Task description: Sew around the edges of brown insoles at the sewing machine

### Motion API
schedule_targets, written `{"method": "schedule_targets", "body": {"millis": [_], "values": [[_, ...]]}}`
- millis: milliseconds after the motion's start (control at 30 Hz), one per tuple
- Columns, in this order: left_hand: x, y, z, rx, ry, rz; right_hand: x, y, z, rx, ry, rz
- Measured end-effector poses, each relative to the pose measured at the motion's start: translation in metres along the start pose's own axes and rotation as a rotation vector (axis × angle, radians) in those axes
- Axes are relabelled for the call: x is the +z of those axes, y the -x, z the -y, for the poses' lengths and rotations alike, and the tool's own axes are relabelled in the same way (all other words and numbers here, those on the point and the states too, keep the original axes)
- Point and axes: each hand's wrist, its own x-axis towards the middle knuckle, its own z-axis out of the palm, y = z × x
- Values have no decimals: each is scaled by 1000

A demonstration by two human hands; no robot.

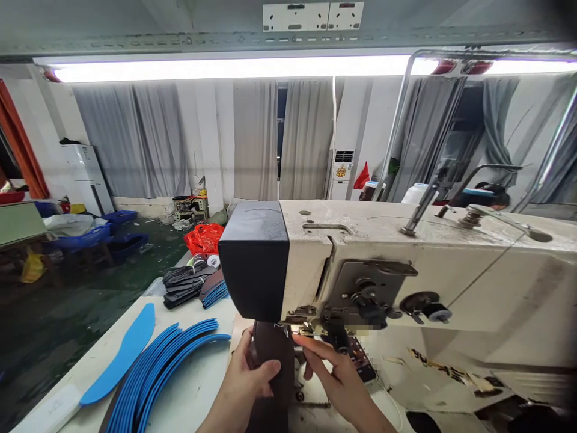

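A dark brown strip (276,397) runs up to the needle area beneath the head of a sewing machine (311,270). My left hand (247,376) is closed on the strip's left side, with the thumb lying over its face. On the other side, my right hand (331,373) has its fingers together near the strip's right edge, just below the needle area. Whether those fingertips pinch anything is too small to tell.
Blue-edged curved strips (155,373) and a flat blue piece (124,355) lie on the white table (198,391) at left. Dark bundles (184,285) and a red bag (204,239) are behind. A phone (360,359) lies right of my right hand.
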Motion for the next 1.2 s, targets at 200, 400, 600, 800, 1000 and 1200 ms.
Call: {"method": "schedule_targets", "body": {"millis": [200,400,600,800,1000,1200], "values": [[10,-5,-8,22,51,-6,0,1,4,-46,-46,-20],[12,-21,-8,66,18,-73,-1,-1,5,-63,-15,-34],[7,-46,-9,96,-52,-24,0,-2,4,-93,-54,-39],[4,-56,-13,114,-72,3,1,-2,4,-112,-58,-31],[4,-50,-15,136,-83,40,-1,-1,7,-87,-111,14],[12,-51,-1,231,-65,-51,-2,-3,13,-91,-62,-22]]}}
